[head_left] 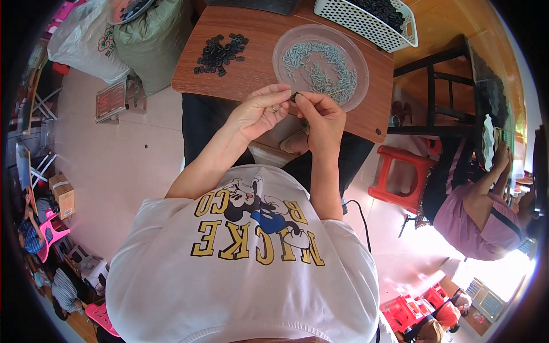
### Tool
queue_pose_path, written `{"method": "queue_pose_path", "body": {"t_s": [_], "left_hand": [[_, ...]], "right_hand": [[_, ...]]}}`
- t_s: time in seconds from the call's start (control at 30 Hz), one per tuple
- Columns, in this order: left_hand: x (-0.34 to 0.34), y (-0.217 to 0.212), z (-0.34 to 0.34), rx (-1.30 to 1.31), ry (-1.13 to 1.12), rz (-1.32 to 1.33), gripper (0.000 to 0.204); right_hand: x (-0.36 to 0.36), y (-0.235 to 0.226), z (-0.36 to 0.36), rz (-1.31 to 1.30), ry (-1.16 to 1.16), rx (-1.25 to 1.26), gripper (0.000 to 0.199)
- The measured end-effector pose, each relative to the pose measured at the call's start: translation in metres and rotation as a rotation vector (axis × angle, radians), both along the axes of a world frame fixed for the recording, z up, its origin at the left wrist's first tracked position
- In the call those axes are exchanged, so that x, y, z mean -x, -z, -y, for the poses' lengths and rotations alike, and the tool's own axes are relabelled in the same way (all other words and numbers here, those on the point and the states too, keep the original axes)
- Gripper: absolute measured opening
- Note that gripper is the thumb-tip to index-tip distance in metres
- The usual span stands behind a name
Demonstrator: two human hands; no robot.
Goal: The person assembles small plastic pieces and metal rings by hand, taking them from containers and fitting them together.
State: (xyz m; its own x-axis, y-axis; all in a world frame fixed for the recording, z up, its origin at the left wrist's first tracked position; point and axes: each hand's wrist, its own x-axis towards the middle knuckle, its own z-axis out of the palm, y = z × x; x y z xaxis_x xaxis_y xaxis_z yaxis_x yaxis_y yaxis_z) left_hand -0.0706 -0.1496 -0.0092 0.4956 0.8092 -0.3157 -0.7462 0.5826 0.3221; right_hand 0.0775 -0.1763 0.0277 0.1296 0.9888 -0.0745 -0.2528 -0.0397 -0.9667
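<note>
Hands: left hand (pixel 258 111) and right hand (pixel 321 117) both pinch small dark part (pixel 294 97), fingertips meeting above wooden table (pixel 257 63).

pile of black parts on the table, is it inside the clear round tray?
No, the black parts lie loose on the wooden table, left of the clear round tray.

brown carton (pixel 63 195) left, 2 sacks (pixel 117 40) top-left

Two hands (pixel 291 111), one round tray (pixel 286 46), one white basket (pixel 343 17).
</note>
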Motion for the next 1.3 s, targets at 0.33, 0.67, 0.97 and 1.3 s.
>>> {"method": "queue_pose_path", "body": {"t_s": [0.33, 0.67, 0.97, 1.3], "left_hand": [[-0.002, -0.011, 0.01, -0.261, -0.135, -0.346, 0.018], [-0.004, -0.012, 0.006, -0.249, -0.102, -0.374, 0.02], [-0.008, -0.008, 0.009, -0.239, -0.132, -0.452, 0.022], [0.016, -0.012, -0.003, -0.336, -0.106, -0.603, 0.028]], "right_hand": [[0.005, -0.006, 0.014, 0.276, 0.08, -0.016, 0.011], [0.01, 0.012, 0.008, 0.158, 0.128, -0.032, 0.011], [0.008, 0.019, 0.012, 0.241, 0.127, -0.038, 0.009], [0.017, 0.02, 0.008, 0.16, 0.105, -0.042, 0.01]]}}
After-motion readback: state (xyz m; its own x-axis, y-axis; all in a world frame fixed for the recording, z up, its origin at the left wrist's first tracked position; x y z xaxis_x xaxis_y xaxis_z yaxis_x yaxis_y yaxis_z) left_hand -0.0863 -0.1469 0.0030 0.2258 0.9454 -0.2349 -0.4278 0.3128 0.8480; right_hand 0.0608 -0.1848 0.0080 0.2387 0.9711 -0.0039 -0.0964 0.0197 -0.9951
